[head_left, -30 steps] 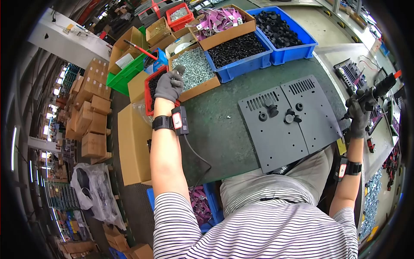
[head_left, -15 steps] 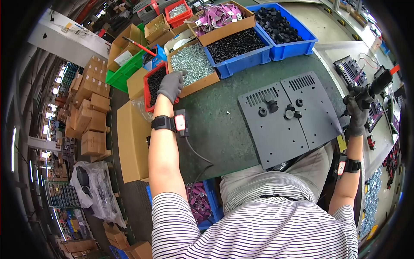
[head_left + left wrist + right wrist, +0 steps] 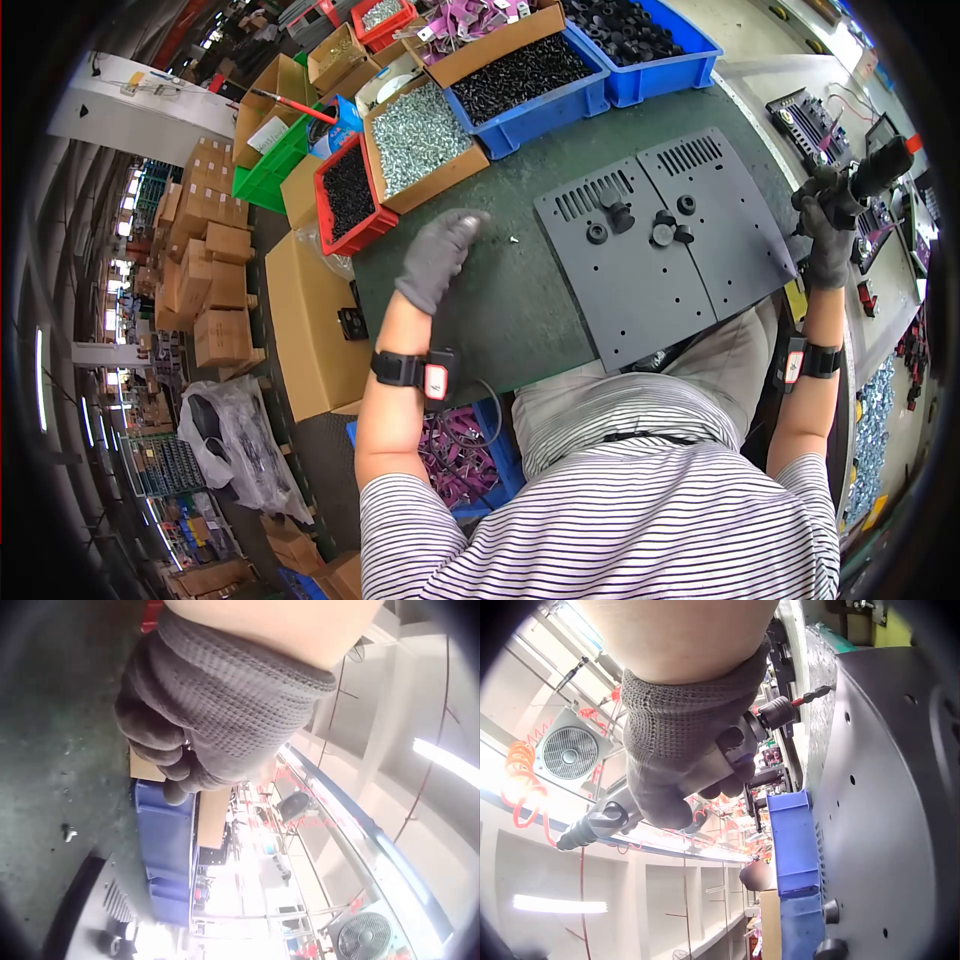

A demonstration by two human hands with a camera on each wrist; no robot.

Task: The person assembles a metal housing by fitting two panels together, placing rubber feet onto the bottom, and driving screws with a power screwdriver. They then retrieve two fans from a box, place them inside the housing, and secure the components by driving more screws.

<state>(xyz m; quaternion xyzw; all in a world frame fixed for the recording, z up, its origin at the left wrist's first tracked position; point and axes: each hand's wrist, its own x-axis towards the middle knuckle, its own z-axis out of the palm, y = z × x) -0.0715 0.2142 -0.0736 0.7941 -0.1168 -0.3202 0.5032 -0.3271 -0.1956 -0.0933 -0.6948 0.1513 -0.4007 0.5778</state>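
My gloved left hand (image 3: 440, 258) is over the green table, just in front of the screw bins, its fingers curled together. In the left wrist view a small shiny bit, apparently a silver screw (image 3: 187, 742), shows between the curled fingers; the rest of it is hidden. My gloved right hand (image 3: 828, 245) grips a dark air screwdriver (image 3: 858, 195) beside the panels' right edge. Its bit (image 3: 814, 696) points toward the panel side in the right wrist view. Two dark grey slotted panels (image 3: 640, 290) lie side by side, with several black rubber feet (image 3: 663, 232) on them.
Silver screws (image 3: 420, 135) fill a cardboard box, with black screws in a red bin (image 3: 345, 195) and a blue bin (image 3: 530, 80) beside it. Black rubber parts (image 3: 625, 35) fill another blue bin. A loose screw (image 3: 514, 239) lies on the table (image 3: 500, 320).
My left hand has left the silver screw box and moved back toward my body and rightward over the table, fingers curled. The right hand keeps its grip on the screwdriver, almost still.
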